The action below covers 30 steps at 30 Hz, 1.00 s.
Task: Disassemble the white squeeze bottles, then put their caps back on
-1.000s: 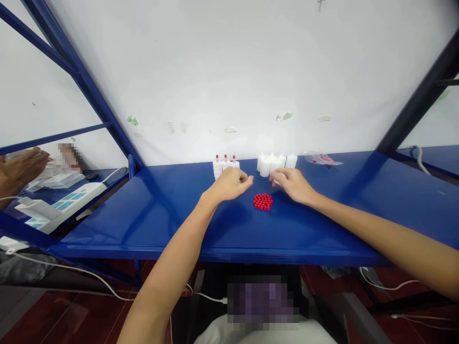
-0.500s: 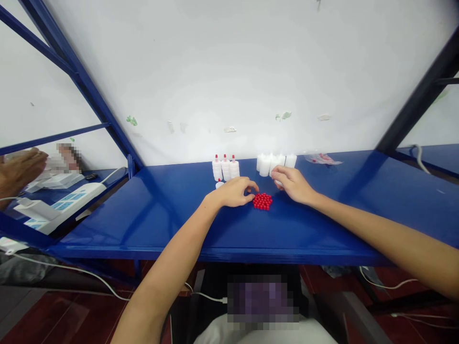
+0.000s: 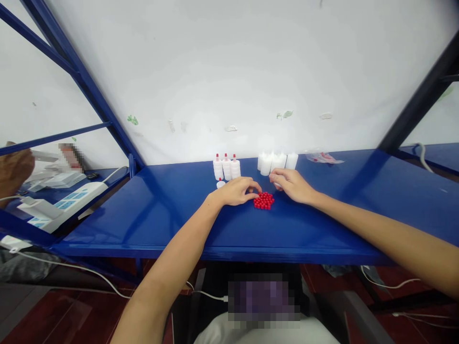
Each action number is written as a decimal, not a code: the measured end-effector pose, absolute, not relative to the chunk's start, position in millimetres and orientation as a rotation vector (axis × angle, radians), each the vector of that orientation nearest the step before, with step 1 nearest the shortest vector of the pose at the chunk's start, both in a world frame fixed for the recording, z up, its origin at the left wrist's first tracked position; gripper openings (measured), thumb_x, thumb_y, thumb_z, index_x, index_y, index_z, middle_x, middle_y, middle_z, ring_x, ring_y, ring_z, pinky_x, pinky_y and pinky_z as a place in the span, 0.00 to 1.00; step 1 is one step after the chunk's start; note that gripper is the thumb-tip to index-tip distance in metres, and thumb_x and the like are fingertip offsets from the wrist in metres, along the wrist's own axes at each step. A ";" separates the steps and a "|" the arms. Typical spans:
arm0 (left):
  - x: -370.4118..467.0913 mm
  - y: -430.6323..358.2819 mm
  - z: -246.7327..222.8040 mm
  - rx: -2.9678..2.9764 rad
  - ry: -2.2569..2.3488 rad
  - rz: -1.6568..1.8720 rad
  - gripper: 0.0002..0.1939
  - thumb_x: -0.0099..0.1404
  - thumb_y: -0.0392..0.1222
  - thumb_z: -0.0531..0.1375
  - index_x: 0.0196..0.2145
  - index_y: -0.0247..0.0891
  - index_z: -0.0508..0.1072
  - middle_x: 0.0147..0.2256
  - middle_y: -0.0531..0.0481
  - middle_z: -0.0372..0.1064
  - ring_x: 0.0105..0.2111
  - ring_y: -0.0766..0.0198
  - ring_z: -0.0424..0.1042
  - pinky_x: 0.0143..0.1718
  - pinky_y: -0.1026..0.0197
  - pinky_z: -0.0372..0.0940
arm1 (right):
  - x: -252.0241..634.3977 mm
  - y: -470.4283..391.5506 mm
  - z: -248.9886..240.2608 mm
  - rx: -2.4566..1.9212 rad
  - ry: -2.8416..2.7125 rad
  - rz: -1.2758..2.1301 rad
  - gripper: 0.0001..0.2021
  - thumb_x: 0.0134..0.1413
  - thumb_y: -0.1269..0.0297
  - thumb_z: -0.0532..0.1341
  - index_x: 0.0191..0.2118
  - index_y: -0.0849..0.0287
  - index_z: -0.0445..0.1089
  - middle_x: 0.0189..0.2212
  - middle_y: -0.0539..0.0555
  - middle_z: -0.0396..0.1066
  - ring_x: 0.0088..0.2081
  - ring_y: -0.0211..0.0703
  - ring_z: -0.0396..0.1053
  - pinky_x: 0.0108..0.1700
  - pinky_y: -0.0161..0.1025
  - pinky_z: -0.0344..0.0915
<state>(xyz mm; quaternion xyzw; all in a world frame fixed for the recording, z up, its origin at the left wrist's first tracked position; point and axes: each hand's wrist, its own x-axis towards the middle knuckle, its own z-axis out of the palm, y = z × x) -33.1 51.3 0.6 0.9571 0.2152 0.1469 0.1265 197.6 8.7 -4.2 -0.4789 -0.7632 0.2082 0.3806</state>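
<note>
My left hand (image 3: 238,190) reaches over the left edge of a cluster of small red caps (image 3: 264,202). Its thumb and index fingertips touch the caps but stay a little apart. To the right of the cluster, my right hand (image 3: 293,186) is curled around a white bottle (image 3: 276,184), mostly hidden by the fingers. White bottles with red-capped tips (image 3: 226,168) stand in a group behind my left hand, and one more capped bottle (image 3: 220,183) shows partly behind the wrist. Several white bottles without red caps (image 3: 266,165) stand behind my right hand.
A clear plastic bag (image 3: 324,157) with red bits lies on the blue table (image 3: 150,205) near the wall. Blue frame posts (image 3: 86,91) rise at the sides. At far left are a power strip (image 3: 75,199), white boxes (image 3: 64,179) and another person's hand (image 3: 16,171).
My left fingertips have come closer to the edge of the red caps. My right hand stays nearly in place with the white bottle. The other person's hand has shifted left.
</note>
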 end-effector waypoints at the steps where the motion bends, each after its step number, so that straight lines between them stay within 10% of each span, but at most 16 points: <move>1: -32.7 52.5 -0.2 2.782 0.605 0.451 0.11 0.68 0.42 0.59 0.46 0.39 0.76 0.35 0.49 0.69 0.32 0.64 0.67 0.37 0.62 0.62 | 197.6 8.5 -4.0 -1.223 -1.951 0.533 0.20 0.62 0.48 0.52 0.29 0.58 0.67 0.20 0.49 0.66 0.24 0.41 0.64 0.32 0.39 0.59; 30: -21.7 51.6 -4.3 2.732 0.683 0.569 0.15 0.66 0.44 0.61 0.49 0.38 0.76 0.33 0.49 0.70 0.31 0.64 0.68 0.36 0.62 0.62 | 197.3 7.9 -1.8 -1.235 -2.032 0.528 0.21 0.62 0.46 0.51 0.29 0.58 0.67 0.21 0.50 0.67 0.24 0.41 0.65 0.31 0.39 0.58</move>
